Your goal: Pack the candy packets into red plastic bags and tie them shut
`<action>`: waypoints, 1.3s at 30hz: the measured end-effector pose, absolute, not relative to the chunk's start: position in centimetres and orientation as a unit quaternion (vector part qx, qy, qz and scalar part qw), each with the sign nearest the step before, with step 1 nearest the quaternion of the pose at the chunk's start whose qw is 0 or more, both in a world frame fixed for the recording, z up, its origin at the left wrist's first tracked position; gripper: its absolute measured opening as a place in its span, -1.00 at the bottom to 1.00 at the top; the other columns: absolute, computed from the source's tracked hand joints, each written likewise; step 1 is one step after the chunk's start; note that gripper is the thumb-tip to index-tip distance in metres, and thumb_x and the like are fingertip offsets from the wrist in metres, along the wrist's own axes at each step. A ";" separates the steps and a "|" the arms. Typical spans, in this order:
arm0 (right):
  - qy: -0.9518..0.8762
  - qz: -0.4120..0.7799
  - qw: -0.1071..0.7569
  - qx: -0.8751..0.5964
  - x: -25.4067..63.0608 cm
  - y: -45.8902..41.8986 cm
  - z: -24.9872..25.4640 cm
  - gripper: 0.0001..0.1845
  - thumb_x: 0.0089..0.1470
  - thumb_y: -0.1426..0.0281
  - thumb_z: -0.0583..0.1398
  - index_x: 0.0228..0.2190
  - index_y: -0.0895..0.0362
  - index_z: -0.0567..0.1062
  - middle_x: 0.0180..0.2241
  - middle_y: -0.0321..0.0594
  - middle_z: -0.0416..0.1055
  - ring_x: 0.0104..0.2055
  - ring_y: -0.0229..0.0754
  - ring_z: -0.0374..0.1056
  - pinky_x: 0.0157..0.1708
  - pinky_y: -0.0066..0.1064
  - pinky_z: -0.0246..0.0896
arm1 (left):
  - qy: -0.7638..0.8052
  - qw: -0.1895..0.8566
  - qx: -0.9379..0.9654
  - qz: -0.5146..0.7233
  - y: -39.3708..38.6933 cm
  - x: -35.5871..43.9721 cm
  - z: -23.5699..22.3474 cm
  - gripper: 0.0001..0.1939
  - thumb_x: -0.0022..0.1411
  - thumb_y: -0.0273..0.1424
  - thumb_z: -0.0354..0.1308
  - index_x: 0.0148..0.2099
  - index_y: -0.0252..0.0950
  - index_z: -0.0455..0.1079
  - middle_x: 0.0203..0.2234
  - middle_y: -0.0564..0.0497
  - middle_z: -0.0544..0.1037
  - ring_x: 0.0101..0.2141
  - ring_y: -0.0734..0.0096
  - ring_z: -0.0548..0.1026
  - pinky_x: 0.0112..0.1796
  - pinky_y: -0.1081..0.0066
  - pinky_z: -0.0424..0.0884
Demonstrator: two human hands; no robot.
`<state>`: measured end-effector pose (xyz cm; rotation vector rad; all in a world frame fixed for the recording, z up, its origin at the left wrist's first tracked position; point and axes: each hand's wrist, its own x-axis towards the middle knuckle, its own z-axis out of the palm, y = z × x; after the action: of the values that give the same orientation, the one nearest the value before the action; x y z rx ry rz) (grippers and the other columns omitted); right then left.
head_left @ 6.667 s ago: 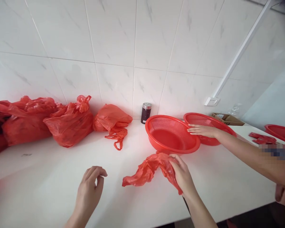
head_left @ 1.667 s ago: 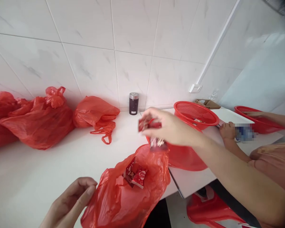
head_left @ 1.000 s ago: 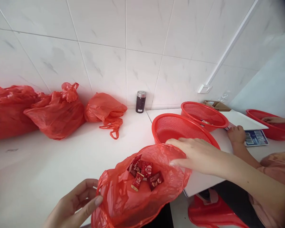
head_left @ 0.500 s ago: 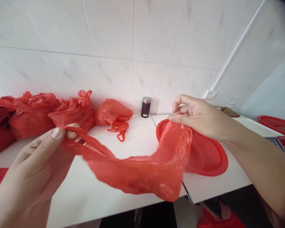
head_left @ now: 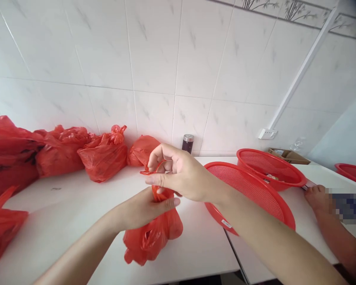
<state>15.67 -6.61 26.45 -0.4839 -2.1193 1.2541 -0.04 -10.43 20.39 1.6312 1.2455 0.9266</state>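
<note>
A red plastic bag (head_left: 154,237) hangs bunched in front of me, just over the white table (head_left: 201,249); whatever it holds is hidden. My left hand (head_left: 146,209) is wrapped round the bag's gathered neck, thumb stretched to the right. Above it, my right hand (head_left: 178,172) is closed with thumb and fingers pinching the bag's upper end, a thin red loop showing at the fingertips. Close to the right forearm lies a red perforated basket (head_left: 222,178).
Several filled red bags (head_left: 103,154) line the wall at left. A dark tumbler (head_left: 188,144) stands behind my hands. A second red basket (head_left: 269,162), a cardboard box (head_left: 296,156) and another person's hand (head_left: 316,198) are at right.
The bag was stretched wide between my hands; now it is bunched together. Both hands have come together at its neck. Another basket and another person's hand now show at right.
</note>
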 end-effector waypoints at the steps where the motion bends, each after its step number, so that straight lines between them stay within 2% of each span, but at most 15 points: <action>1: -0.808 0.448 0.333 -0.189 15.5 -6.3 25.9 -0.76 0.04 0.31 0.27 -0.27 0.04 0.33 -0.18 -0.33 0.33 -0.30 -0.33 0.37 -0.32 -0.41 0.35 | 0.506 0.443 0.657 0.340 -10.1 -0.1 20.2 -0.67 0.13 -0.07 0.15 -0.29 -0.22 0.52 -0.42 0.01 0.53 -0.40 0.31 0.45 -0.42 0.43 0.37; 3: -0.824 0.389 0.343 -0.228 15.7 -5.4 24.6 -0.69 0.02 0.30 0.29 -0.19 0.01 0.35 -0.08 -0.29 0.34 -0.16 -0.26 0.35 -0.22 -0.36 0.32 | 0.514 0.478 0.638 0.316 -9.7 -0.5 19.8 -0.58 0.24 -0.01 -0.02 -0.31 -0.22 0.46 -0.47 0.06 0.44 -0.47 0.41 0.36 -0.46 0.45 0.30; 5: -0.837 0.377 0.288 -0.273 16.4 -4.6 23.0 -0.69 0.03 0.30 0.28 -0.17 0.01 0.36 -0.13 -0.28 0.39 -0.16 -0.23 0.35 -0.22 -0.33 0.30 | 0.512 0.516 0.596 0.341 -9.4 -1.1 19.4 -0.56 0.23 0.02 -0.02 -0.35 -0.24 0.40 -0.57 0.12 0.31 -0.55 0.49 0.25 -0.51 0.49 0.20; 8: -0.819 0.415 0.256 -0.303 17.4 -4.6 21.3 -0.92 0.15 0.36 0.16 -0.28 0.05 0.34 -0.34 -0.33 0.42 -0.29 -0.26 0.37 -0.25 -0.35 0.29 | 0.506 0.554 0.550 0.367 -9.0 -1.7 18.8 -0.58 0.20 0.02 0.04 -0.33 -0.26 0.39 -0.64 0.18 0.21 -0.60 0.55 0.16 -0.57 0.52 0.09; 11: -0.780 0.397 0.373 -0.307 17.9 -6.7 21.0 -0.91 0.20 0.35 0.13 -0.36 0.06 0.31 -0.36 -0.36 0.37 -0.30 -0.30 0.33 -0.25 -0.41 0.26 | 0.467 0.595 0.520 0.396 -8.9 -2.0 18.6 -0.60 0.23 -0.02 0.04 -0.31 -0.26 0.40 -0.66 0.16 0.29 -0.61 0.54 0.23 -0.55 0.51 0.15; 14: -0.786 0.448 0.342 -0.252 18.0 -9.4 21.0 -0.87 0.12 0.31 0.23 -0.32 0.04 0.37 -0.36 -0.35 0.39 -0.30 -0.29 0.34 -0.25 -0.44 0.26 | 0.398 0.623 0.549 0.390 -9.2 -2.6 18.8 -0.63 0.26 -0.09 0.04 -0.36 -0.28 0.44 -0.62 0.11 0.40 -0.58 0.52 0.33 -0.47 0.48 0.28; 16: -0.788 0.477 0.320 -0.222 17.7 -10.3 20.4 -0.85 0.11 0.28 0.25 -0.28 0.04 0.40 -0.35 -0.33 0.42 -0.30 -0.28 0.37 -0.24 -0.43 0.27 | 0.376 0.604 0.601 0.364 -9.4 -3.1 19.0 -0.67 0.25 -0.16 0.09 -0.38 -0.30 0.47 -0.57 0.08 0.44 -0.51 0.49 0.38 -0.39 0.45 0.33; 20: -0.733 0.439 0.442 -0.274 16.5 -8.7 17.6 -0.76 0.26 0.19 0.07 -0.09 -0.01 0.39 -0.16 -0.24 0.42 -0.09 -0.21 0.35 -0.05 -0.34 0.19 | 0.372 0.554 0.680 0.304 -9.8 -3.5 18.8 -0.79 0.20 -0.27 0.19 -0.25 -0.31 0.52 -0.45 0.02 0.53 -0.45 0.47 0.42 -0.35 0.44 0.38; 23: -0.716 0.504 0.391 -0.284 15.4 -6.7 15.1 -0.60 0.29 0.11 -0.03 0.05 -0.04 0.33 -0.26 -0.24 0.42 -0.16 -0.18 0.36 -0.09 -0.29 0.21 | 0.394 0.472 0.728 0.303 -9.7 -3.2 17.8 -0.88 0.20 -0.40 0.13 -0.25 -0.28 0.47 -0.33 0.00 0.56 -0.33 0.39 0.48 -0.26 0.40 0.41; 25: -0.679 0.556 0.386 -0.283 14.8 -6.0 13.6 -0.58 0.28 0.09 -0.03 0.04 -0.02 0.36 -0.34 -0.26 0.40 -0.25 -0.18 0.36 -0.14 -0.29 0.23 | 0.432 0.395 0.744 0.321 -9.4 -2.9 16.6 -0.85 0.14 -0.56 0.03 -0.29 -0.25 0.39 -0.45 0.08 0.51 -0.41 0.44 0.45 -0.37 0.46 0.36; 27: -0.628 0.611 0.397 -0.274 14.4 -6.0 12.6 -0.61 0.26 0.12 0.03 0.03 -0.01 0.38 -0.38 -0.29 0.39 -0.29 -0.19 0.35 -0.16 -0.30 0.23 | 0.484 0.294 0.740 0.363 -9.0 -2.5 15.1 -0.73 0.01 -0.68 -0.07 -0.34 -0.23 0.30 -0.60 0.18 0.37 -0.56 0.52 0.30 -0.51 0.51 0.23; 30: -0.576 0.686 0.373 -0.242 14.0 -6.5 12.1 -0.67 0.19 0.24 0.13 -0.01 -0.02 0.40 -0.43 -0.34 0.38 -0.31 -0.20 0.36 -0.19 -0.34 0.23 | 0.520 0.178 0.718 0.427 -8.7 -2.1 13.4 -0.71 -0.07 -0.72 -0.12 -0.40 -0.22 0.19 -0.54 0.16 0.34 -0.54 0.53 0.23 -0.50 0.50 0.17; 34: -0.571 0.702 0.341 -0.254 14.0 -6.4 11.9 -0.83 0.14 0.30 0.16 -0.25 0.08 0.48 -0.44 -0.32 0.39 -0.36 -0.25 0.34 -0.25 -0.39 0.22 | 0.489 0.192 0.719 0.454 -9.4 -2.2 13.1 -0.71 0.05 -0.68 -0.10 -0.29 -0.21 0.28 -0.20 0.03 0.41 -0.33 0.46 0.41 -0.35 0.47 0.32; 36: -0.568 0.652 0.401 -0.301 14.2 -5.9 11.6 -0.82 0.15 0.25 0.13 -0.35 0.10 0.44 -0.40 -0.30 0.39 -0.34 -0.24 0.35 -0.25 -0.38 0.24 | 0.465 0.231 0.729 0.446 -10.1 -2.6 13.3 -0.67 0.13 -0.63 -0.09 -0.20 -0.19 0.39 -0.12 -0.01 0.41 -0.28 0.43 0.46 -0.29 0.44 0.38; 39: -0.564 0.581 0.485 -0.330 14.4 -5.5 11.1 -0.75 0.21 0.19 0.07 -0.34 0.09 0.41 -0.16 -0.22 0.39 -0.16 -0.19 0.36 -0.19 -0.35 0.27 | 0.451 0.248 0.741 0.431 -10.8 -3.1 13.0 -0.61 0.19 -0.58 -0.08 -0.10 -0.15 0.48 -0.15 -0.05 0.44 -0.25 0.38 0.49 -0.23 0.40 0.42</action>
<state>14.39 -5.52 11.14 -0.8023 -1.3733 1.4137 -3.10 -10.77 13.01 2.0205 1.2285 1.1734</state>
